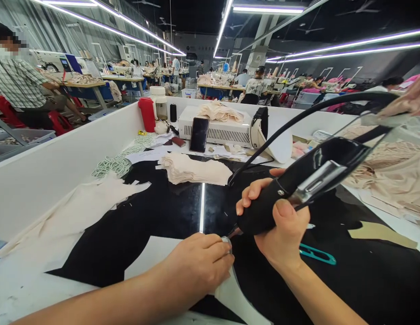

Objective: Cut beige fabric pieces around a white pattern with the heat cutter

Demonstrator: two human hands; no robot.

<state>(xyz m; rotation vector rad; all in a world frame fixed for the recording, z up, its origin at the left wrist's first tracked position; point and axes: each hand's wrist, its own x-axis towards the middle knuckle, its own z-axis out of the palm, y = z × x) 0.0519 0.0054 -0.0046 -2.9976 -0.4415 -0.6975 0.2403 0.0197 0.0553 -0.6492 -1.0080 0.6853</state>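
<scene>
My right hand [281, 225] is wrapped around a bulky black corded hand tool [260, 210] with a silver lever on its side. The tool's narrow metal tip points down and left, close to the fingertips of my left hand. My left hand [206, 259] is closed in a pinch, with a small shiny greyish thing [227, 243] at its fingertips that I cannot name. Beneath that hand, a pale cut piece [152, 257] lies on the black tabletop [156, 212], partly hidden by my forearm. Farther back is a stack of cream fabric pieces [196, 170].
A vented white box [215, 128], a phone [199, 134] and a red flask [147, 115] stand at the back. Cream fabric [74, 212] lies left. A teal cutter [318, 254] and a tan piece [382, 234] lie right. The black cable [298, 110] arches overhead; people sew beyond.
</scene>
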